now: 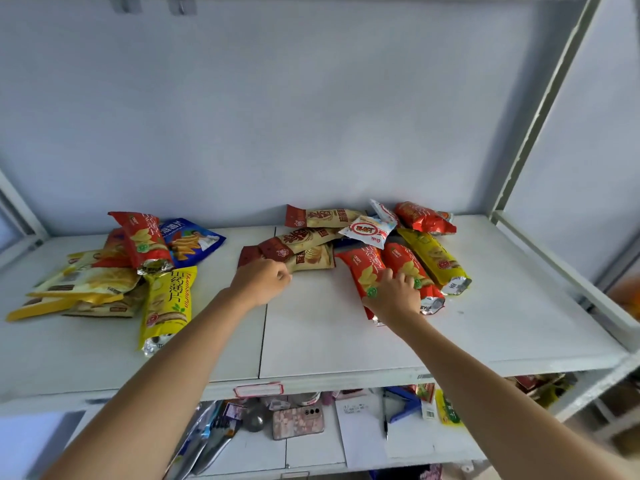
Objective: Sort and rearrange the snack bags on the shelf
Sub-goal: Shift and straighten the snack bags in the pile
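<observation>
Snack bags lie in two loose heaps on a flat white shelf (346,341), glossy crinkled foil pouches, mostly long and pillow-shaped. Below the shelf edge, nearest the camera, a lower shelf holds a phone (298,421) in a patterned case, a sheet of white paper (360,431), a pen (385,424) and some dark foil packs, blurry. A red-bordered label (258,389) sits on the front lip.

Two bare forearms reach up onto the shelf. Left hand (260,280): fingers curled in, pinching the near edge of a tan-and-maroon bag (311,259) at the bottom of the centre stack. Right hand (393,294): fingers bent down over a red crispy-chip bag (363,271), gripping it; a second red bag (412,268) lies touching beside it, silver crimped end toward the camera.

Right of those, a yellow bag (433,258) with a silver end lies angled alongside. Left heap: a yellow bag (168,303) with black characters nearest, flat tan and yellow pouches (86,285) stacked beside it, a red bag (142,240) propped on top, a blue bag (192,242) behind.

Farther back in the right heap: two more tan-and-maroon bags (322,218) stacked, a small white pouch (369,232) with a red oval logo on top, a puffy red bag (424,218) against the plain pale back wall (311,116). White metal upright (540,109) at right.
</observation>
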